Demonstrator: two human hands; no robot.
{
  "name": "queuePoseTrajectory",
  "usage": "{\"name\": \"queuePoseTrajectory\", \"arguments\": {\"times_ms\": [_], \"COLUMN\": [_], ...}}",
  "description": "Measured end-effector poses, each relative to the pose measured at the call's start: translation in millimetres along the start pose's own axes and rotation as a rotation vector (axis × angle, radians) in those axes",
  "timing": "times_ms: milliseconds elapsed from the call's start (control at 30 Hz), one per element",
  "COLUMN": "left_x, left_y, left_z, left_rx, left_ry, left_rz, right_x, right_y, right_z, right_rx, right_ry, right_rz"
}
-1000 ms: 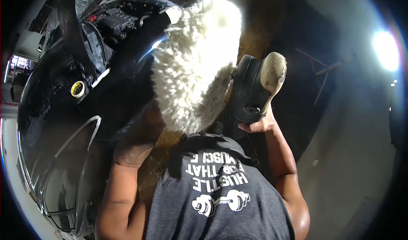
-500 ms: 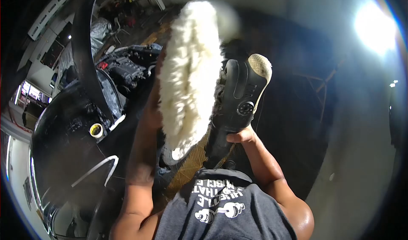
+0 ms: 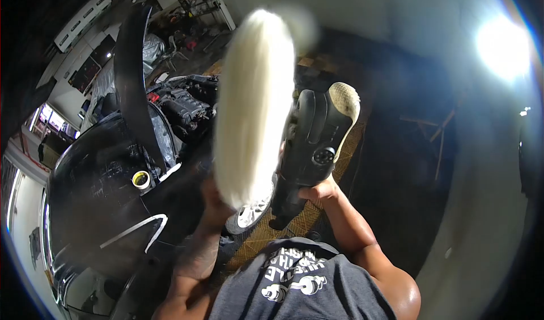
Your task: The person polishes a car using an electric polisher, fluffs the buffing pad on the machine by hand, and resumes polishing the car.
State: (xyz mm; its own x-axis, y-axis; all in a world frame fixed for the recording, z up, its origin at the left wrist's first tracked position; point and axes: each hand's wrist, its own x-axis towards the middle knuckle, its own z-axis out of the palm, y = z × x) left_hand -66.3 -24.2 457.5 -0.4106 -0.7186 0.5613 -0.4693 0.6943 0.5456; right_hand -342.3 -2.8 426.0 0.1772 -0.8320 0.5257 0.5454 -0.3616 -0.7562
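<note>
A black power polisher (image 3: 317, 141) is held up in front of me, its round white wool pad (image 3: 255, 110) facing left and seen nearly edge-on. The pad's fibres are smeared smooth by motion. My right hand (image 3: 321, 189) is closed round the polisher's body near its lower end, thumb showing. Beside the lower left edge of the pad is my left hand (image 3: 215, 204), blurred and partly hidden behind the wool; its fingers cannot be made out. A pale, textured cover (image 3: 344, 100) sits on the polisher's far right side.
To the left stands a black car (image 3: 96, 184) with its engine bay (image 3: 184, 107) exposed and a wheel (image 3: 249, 215) below the pad. A roll of yellow tape (image 3: 141, 179) rests on the car. A bright lamp (image 3: 503, 48) shines at the right.
The pad's shaggy fibres have become a smooth blur. The polisher has turned more upright, and the view has tilted up, showing more of the room. My left hand shows more below the pad.
</note>
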Motion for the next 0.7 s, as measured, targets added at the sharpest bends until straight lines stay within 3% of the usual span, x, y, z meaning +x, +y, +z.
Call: {"name": "queuePoseTrajectory", "arguments": {"times_ms": [67, 167, 267, 300, 367, 433, 533, 567, 633, 667, 700], "left_x": [-27.4, -23.4, 15.6, 24.5, 14.9, -33.5, -119.3, -121.7, -96.2, -69.8, -43.6], "left_y": [-11.6, -8.0, 12.0, 21.4, 19.5, -5.1, -43.4, -43.0, -14.6, -2.1, 19.7], "left_z": [10.2, 16.1, -13.0, -10.7, 46.2, 99.0, 122.4, 115.0, 88.7, 74.9, 67.8], "left_rx": [0.086, 0.093, -0.346, -0.375, -0.099, -0.028, -0.193, -0.281, -0.538, -0.606, -0.631], "left_ry": [-0.132, -0.097, -0.044, 0.042, 0.188, -0.027, -0.483, -0.504, -0.396, -0.36, -0.283], "left_rz": [-0.046, -0.061, -0.076, -0.028, 0.038, -0.044, -0.252, -0.318, -0.419, -0.416, -0.199], "right_x": [-1.3, 4.8, -11.0, -16.9, -36.1, -49.8, -87.3, -99.7, -53.4, -41.6, -29.9], "right_y": [-6.8, -9.5, 4.4, 21.0, 62.9, 97.1, 122.4, 118.6, 42.1, 37.0, 32.0], "right_z": [5.7, 8.2, 8.3, -1.9, -48.8, -111.9, -164.7, -171.2, -76.1, -59.2, -42.3], "right_rx": [0.14, 0.171, 0.111, 0.138, 0.298, 0.433, 0.224, 0.087, -0.13, -0.142, -0.155], "right_ry": [0.023, 0.057, 0.117, 0.047, -0.154, -0.305, 0.001, 0.148, 0.203, 0.196, 0.188], "right_rz": [0.039, 0.003, 0.071, 0.014, 0.016, 0.109, -0.062, -0.069, 0.003, 0.051, 0.1]}}
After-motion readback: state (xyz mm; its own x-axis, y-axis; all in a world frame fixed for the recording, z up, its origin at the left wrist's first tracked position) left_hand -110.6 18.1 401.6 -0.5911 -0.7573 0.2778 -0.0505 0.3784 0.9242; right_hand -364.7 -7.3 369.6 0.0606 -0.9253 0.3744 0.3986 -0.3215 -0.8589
